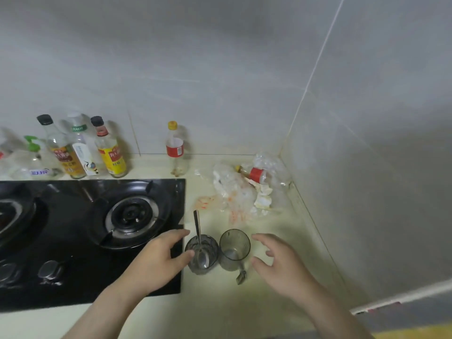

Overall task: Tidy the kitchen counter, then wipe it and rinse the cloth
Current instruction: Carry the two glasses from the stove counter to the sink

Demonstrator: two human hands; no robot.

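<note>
Ok, tidying: I'm bracketing both hands, fingers spread and empty, left hand (156, 260) at spoon glass (201, 255), right hand (281, 263) by mug (234, 250) near counter's front edge; next, grip and lift.

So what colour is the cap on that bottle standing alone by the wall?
Yellow. The bottle also has a red label, seen clearly in the head view.

Counter (220, 302) in front of the two glasses (201, 255) is bare, easy reach. Behind them, plastic wrap & crumpled paper pile (234, 189) w/ a tipped bottle (255, 174) clogs the corner. Stove (73, 241) hems the left; upright bottle (175, 148) by the wall.
</note>
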